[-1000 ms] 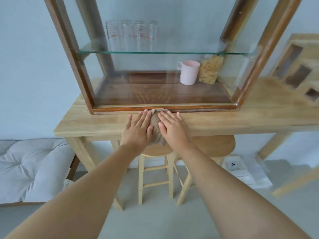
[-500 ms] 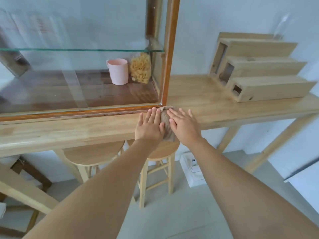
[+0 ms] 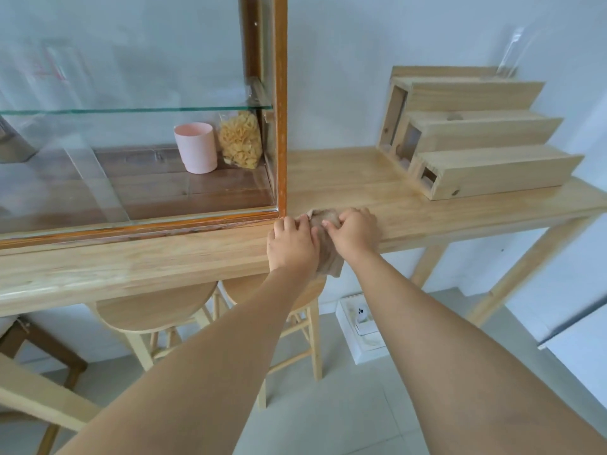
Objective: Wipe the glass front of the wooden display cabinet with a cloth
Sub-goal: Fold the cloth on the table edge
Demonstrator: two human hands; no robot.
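Note:
The wooden display cabinet (image 3: 281,103) stands on a light wooden table (image 3: 361,188), its glass front (image 3: 131,142) filling the upper left. A beige cloth (image 3: 326,254) lies bunched on the table's front edge, just right of the cabinet's bottom right corner, one end hanging over the edge. My left hand (image 3: 290,244) and my right hand (image 3: 356,233) both have their fingers curled into the cloth, side by side. Neither hand touches the glass.
Inside the cabinet stand a pink cup (image 3: 196,147) and a bag of pasta (image 3: 241,139) under a glass shelf (image 3: 138,110). A stepped wooden rack (image 3: 476,136) sits at the table's right. Two wooden stools (image 3: 154,310) are tucked under the table.
My view and both hands have shifted right along the table, from the cabinet's middle to its right corner. My flat fingers have curled and gathered the cloth.

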